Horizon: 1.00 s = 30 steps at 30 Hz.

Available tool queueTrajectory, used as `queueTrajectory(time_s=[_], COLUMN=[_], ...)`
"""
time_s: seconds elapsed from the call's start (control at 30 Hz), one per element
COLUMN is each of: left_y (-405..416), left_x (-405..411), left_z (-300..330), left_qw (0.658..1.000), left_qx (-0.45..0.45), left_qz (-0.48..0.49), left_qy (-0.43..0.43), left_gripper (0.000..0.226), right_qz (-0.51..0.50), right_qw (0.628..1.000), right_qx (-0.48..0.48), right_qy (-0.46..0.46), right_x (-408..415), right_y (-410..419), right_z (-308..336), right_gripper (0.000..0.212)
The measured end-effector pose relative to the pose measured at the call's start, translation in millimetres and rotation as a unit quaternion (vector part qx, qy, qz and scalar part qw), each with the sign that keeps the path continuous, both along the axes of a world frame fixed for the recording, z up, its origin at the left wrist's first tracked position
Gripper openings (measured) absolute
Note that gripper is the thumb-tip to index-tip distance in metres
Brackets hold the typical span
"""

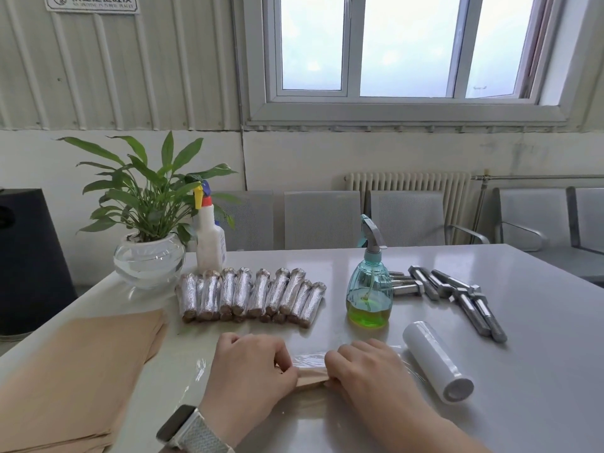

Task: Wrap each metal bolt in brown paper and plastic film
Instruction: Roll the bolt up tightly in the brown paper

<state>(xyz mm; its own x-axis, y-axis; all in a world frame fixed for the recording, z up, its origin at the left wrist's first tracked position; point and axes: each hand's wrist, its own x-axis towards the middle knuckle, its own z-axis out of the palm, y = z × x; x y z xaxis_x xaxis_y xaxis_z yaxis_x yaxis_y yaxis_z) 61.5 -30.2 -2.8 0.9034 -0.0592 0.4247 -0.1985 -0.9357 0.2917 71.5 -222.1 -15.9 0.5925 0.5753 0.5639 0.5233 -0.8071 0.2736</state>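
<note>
A paper-wrapped bolt (310,376) is held between the two hands at the near edge of the table (539,371), lying crosswise on a sheet of plastic film (196,367) that spreads out to either side of them. The left hand (251,371) is curled over one end of the bundle and the right hand (362,371) over the other, fingers bent down onto it; only the short brown middle stretch is seen between them. The bolt inside can be judged heavy and rigid, so it should roll as one stiff piece, while the film is thin, clingy and easily creased; it is best gripped at both ends with the film kept taut. Beyond the left hand lies a row of finished wrapped bolts (251,295); just right of the right hand lies the film roll (436,361), and farther beyond it the bare bolts (457,289). Left of the left hand is a stack of brown paper (81,371).
</note>
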Motion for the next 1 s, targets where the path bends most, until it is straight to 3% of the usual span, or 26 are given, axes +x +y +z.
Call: queueTrajectory(time_s=[0.3,0.43,0.63,0.8,0.9,1.0], left_y=[12,16,14,17,17,16], left_x=[1,2,2,4,3,3], left_z=[3,2,0,-5,-6,-5], left_qw=[0.996,0.995,0.994,0.992,0.990,0.990], left_qx=[-0.028,-0.016,0.026,0.058,0.061,0.068], left_qz=[-0.068,-0.089,-0.105,-0.116,-0.124,-0.126], left_qy=[0.041,0.038,0.010,0.000,-0.006,-0.012], left_gripper=[0.017,0.018,0.020,0.028,0.032,0.031], right_qz=[0.009,0.040,-0.003,-0.029,-0.050,-0.065], right_qw=[0.997,0.982,0.947,0.906,0.883,0.877], right_qx=[0.013,-0.002,0.089,0.041,-0.046,-0.119], right_qy=[0.079,0.185,0.308,0.420,0.464,0.461], right_x=[-6,-6,-2,26,40,49], right_y=[-2,-12,-15,-2,6,12], right_z=[9,17,34,57,61,64], right_gripper=[0.036,0.009,0.038,0.017,0.038,0.045])
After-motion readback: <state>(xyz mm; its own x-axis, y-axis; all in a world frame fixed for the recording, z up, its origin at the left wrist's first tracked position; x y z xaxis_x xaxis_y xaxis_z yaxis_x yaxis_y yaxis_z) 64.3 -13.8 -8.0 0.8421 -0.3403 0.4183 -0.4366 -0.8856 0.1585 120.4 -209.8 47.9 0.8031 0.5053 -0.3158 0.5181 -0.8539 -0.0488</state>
